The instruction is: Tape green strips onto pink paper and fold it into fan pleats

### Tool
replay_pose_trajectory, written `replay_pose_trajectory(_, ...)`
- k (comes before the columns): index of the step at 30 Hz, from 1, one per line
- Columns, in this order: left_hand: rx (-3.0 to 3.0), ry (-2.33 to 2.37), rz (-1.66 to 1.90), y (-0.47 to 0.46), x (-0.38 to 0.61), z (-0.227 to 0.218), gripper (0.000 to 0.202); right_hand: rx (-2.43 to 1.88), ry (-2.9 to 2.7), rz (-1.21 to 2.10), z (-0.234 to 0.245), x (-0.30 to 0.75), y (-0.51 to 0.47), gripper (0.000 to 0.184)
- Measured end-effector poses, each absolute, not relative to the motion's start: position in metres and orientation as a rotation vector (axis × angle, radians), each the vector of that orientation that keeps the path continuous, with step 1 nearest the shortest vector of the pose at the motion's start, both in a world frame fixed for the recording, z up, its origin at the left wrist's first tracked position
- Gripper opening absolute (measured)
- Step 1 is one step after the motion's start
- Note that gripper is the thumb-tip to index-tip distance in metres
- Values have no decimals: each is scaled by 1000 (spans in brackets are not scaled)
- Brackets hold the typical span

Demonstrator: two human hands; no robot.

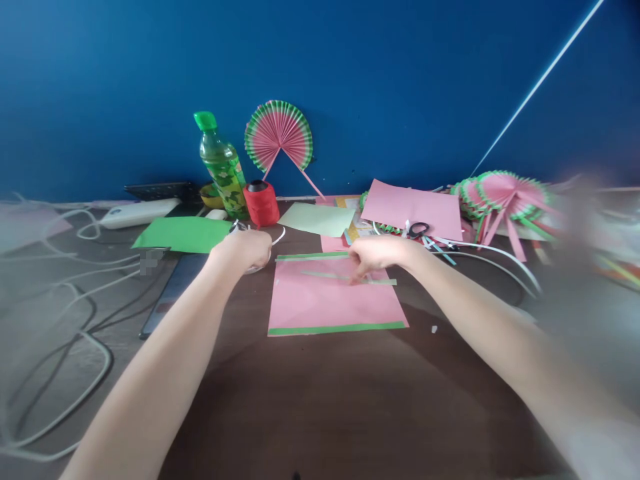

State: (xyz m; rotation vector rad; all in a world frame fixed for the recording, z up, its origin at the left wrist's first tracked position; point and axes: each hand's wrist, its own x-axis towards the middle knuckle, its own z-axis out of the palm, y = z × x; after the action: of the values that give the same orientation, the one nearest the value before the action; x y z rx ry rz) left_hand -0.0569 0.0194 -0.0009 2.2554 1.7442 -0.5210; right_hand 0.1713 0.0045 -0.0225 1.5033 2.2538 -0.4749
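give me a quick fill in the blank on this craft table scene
1. The right hand touches a pale strip lying on the ____ sheet.
2. The bottle has a ____ cap.
3. The paper fan stands against the ____ wall.
Missing words: pink; green; blue.

both bare arms stretched forward, left hand (246, 249) curled in a loose fist, right hand (376, 257) fingertips pressed down

pink sheet (330, 303) — green-edged, red spool (261, 204), green bottle (223, 175), blue wall (400, 80)
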Motion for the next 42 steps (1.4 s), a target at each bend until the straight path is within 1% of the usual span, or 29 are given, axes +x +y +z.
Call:
replay_pose_trajectory(2, 2255, 1752, -537, 19, -57, 2, 16, 1502, 2260, -470, -23, 171, 4, 45)
replay_pose_trajectory(7, 2307, 1554, -702, 15, -43, 3, 21, 1498, 2250, -502, -21, 169, 3, 44)
replay_pose_trajectory(9, 2291, 1595, -764, 12, -40, 2, 20, 1492, 2241, -543, -21, 170, 4, 44)
replay_pose_trajectory(12, 2241, 1774, -753, 13, -43, 2, 14, 1486, 2247, -562, -21, 171, 5, 45)
replay_pose_trajectory(15, 2192, 1852, -749, 17, -51, 2, 14, 1494, 2243, -542, -21, 172, 5, 46)
replay_pose_trajectory(17, 2239, 1788, -691, 19, -53, 1, 11, 1493, 2238, -531, -21, 172, 5, 46)
replay_pose_trajectory(19, 2343, 1697, -525, 18, -49, -3, 9, 1487, 2241, -530, -20, 171, 5, 46)
replay_pose_trajectory(22, 2466, 1512, -246, 15, -34, -14, 20, 1487, 2233, -557, -19, 171, 5, 45)
replay_pose_trajectory(24, 2453, 1336, -276, 15, -26, -23, 23, 1476, 2244, -578, -18, 172, 5, 43)
replay_pose_trajectory(27, 2396, 1249, -327, 19, -23, -33, 23, 1499, 2226, -522, -17, 175, 6, 40)
replay_pose_trajectory(31, 2359, 1236, -329, 27, -29, -38, 26, 1563, 2098, -441, -15, 186, 9, 38)
replay_pose_trajectory(37, 2321, 1268, -339, 24, -31, -32, 23, 1654, 1995, -495, -11, 207, 12, 33)
replay_pose_trajectory(39, 2312, 1295, -264, 21, -29, -29, 18, 1637, 2014, -532, -13, 209, 13, 36)
replay_pose_trajectory(42, 2365, 1342, 2, 16, -25, -30, 15, 1589, 2041, -526, -18, 205, 16, 44)
